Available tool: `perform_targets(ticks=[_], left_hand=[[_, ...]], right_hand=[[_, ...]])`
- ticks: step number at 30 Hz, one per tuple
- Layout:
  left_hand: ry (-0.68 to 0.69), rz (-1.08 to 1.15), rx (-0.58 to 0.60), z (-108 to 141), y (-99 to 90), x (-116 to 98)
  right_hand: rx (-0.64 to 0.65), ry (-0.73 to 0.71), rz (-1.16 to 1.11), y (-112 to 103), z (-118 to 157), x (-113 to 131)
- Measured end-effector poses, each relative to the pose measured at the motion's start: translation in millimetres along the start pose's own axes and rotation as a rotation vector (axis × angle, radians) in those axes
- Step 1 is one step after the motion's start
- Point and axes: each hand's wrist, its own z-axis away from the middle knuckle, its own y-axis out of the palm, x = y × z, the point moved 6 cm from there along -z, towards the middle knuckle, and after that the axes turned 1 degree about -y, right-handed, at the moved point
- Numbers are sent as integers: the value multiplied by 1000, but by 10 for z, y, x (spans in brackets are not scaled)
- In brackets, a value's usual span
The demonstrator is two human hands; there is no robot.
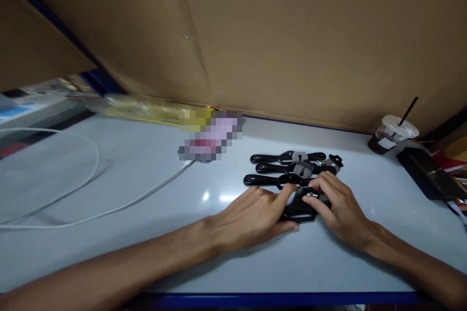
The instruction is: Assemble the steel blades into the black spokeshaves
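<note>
A black metal spokeshave (299, 213) is held low over the white tabletop between my two hands. My left hand (251, 214) is closed around its left handle, thumb and fingers on either side. On the right part of the tool, my right hand (341, 211) pinches a small silver screw (310, 195) with thumb and fingertips; its other fingers curl over the right handle. Just beyond lie three more black spokeshaves (264, 179) in a row. Loose grey blades (302, 169) rest across two of them. At their right end sits a small black-and-grey metal part (333, 161), partly overlapped.
A cup (382, 143) with a dark drink and straw stands at the back right, beside a black case (419, 175). A pixelated phone-like item (219, 131) with a white cable (146, 201) lies left of the tools. Yellow plastic-wrapped material (153, 109) lies along the cardboard wall (292, 34).
</note>
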Motion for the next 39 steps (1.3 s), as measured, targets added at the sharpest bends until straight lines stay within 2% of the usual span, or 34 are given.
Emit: perform_targets(ticks=[3,7,11,18,22,34,36,39], left_hand=[[-2,-24,9,-14,-8,15],[7,-84,3,-39,-61,50],[61,-145,-9,-51,-116,57],[114,-203,-80,-58,-194,71],[137,-223,-97,-61,-192,80],[126,-244,-92,-88,-220,119],[117,-246,-93,-93,-223,142],[110,-244,-87,-105,-224,179]], right_hand=[[-26,19,68,-100,-53,-129],[-45,85,144,-234,-123,-420],[-28,114,208,-248,-140,-636],[9,79,250,-235,-138,-625],[70,105,304,-282,-167,-658],[461,252,340,-541,-85,-959],[463,281,350,-580,-91,-992],[388,329,377,-617,-136,-1018]])
